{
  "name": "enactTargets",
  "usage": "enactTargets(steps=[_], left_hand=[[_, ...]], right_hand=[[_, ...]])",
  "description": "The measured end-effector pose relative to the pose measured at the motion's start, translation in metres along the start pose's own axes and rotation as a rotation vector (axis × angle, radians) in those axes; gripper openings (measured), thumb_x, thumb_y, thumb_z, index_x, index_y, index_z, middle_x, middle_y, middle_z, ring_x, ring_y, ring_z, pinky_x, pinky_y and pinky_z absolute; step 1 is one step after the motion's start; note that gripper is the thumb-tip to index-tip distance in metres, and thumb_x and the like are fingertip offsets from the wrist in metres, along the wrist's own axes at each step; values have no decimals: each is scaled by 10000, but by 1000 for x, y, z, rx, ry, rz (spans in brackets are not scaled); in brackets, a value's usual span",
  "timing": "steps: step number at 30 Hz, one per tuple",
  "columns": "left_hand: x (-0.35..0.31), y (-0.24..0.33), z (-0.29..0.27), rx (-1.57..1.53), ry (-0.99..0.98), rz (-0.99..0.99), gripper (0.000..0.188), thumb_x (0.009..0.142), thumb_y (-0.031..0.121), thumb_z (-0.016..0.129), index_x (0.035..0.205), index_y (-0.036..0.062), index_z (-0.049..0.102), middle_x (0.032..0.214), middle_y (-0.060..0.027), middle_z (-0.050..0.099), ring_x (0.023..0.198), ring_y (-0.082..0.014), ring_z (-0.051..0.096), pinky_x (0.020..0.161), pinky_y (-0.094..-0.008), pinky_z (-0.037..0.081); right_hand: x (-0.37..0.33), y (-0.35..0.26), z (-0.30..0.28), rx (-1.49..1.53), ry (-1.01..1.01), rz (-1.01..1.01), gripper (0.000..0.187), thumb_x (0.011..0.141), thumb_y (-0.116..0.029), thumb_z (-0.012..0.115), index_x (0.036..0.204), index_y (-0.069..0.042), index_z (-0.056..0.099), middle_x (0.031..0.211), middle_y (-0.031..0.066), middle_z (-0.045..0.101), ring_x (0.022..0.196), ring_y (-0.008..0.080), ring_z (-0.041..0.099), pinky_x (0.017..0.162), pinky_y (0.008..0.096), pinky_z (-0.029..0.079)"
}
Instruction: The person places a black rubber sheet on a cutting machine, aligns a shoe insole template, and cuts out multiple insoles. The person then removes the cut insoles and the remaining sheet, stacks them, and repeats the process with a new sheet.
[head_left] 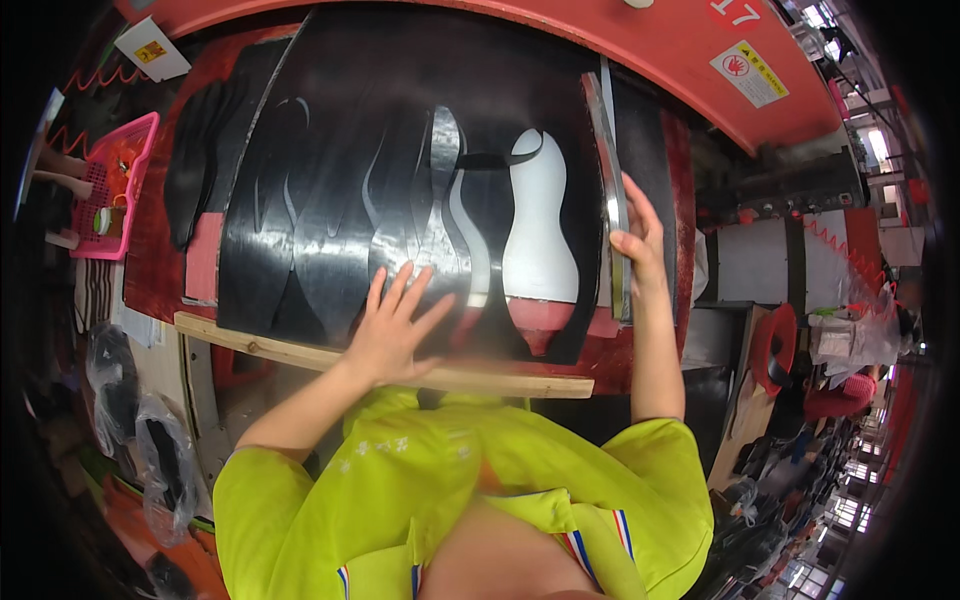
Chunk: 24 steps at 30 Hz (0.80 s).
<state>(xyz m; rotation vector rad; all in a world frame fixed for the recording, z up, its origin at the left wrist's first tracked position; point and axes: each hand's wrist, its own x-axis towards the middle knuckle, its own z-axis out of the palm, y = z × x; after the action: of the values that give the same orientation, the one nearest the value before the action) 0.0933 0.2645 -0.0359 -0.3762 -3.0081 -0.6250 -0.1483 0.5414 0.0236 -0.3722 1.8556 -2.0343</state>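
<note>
A large black sheet, apparently rubber, lies on the press bed with sole-shaped cuts across it. My left hand rests on its near part, fingers spread, holding nothing. Toward the right of the sheet a sole-shaped hole shows white below, with red at its near end. A narrow black strip crosses the far part of that opening. Along the sheet's right edge, my right hand grips a long, narrow metal cutting die, thumb on its near side. The die's full outline is hidden at this angle.
A red press beam spans the far side. Wooden strip edges the bed nearest me. Black sole-shaped pieces lie at the left, beyond which is a pink basket. A red stool stands at right.
</note>
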Motion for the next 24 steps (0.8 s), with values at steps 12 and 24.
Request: enactTargets(steps=[12,24], left_hand=[[-10,-16,-66,-303,678,-90,379,813,-78,479,1167,-55,612,1056,-186,704,847,-298,712,805,-342,555],[-22,-91,-189,449,1041,57,293,816,-72,658,1098,6,630,1144,-164,678,885,-237,690,756,-309,567]], right_hand=[[100,50,5,-1325,39,-257,873,491,-349,829,1322,-250,582,1322,223,455,1232,416,467,1058,460,384],[107,60,1,-1314,17,-279,937,514,-393,802,1397,-330,496,1429,301,353,1342,457,346,1098,507,305]])
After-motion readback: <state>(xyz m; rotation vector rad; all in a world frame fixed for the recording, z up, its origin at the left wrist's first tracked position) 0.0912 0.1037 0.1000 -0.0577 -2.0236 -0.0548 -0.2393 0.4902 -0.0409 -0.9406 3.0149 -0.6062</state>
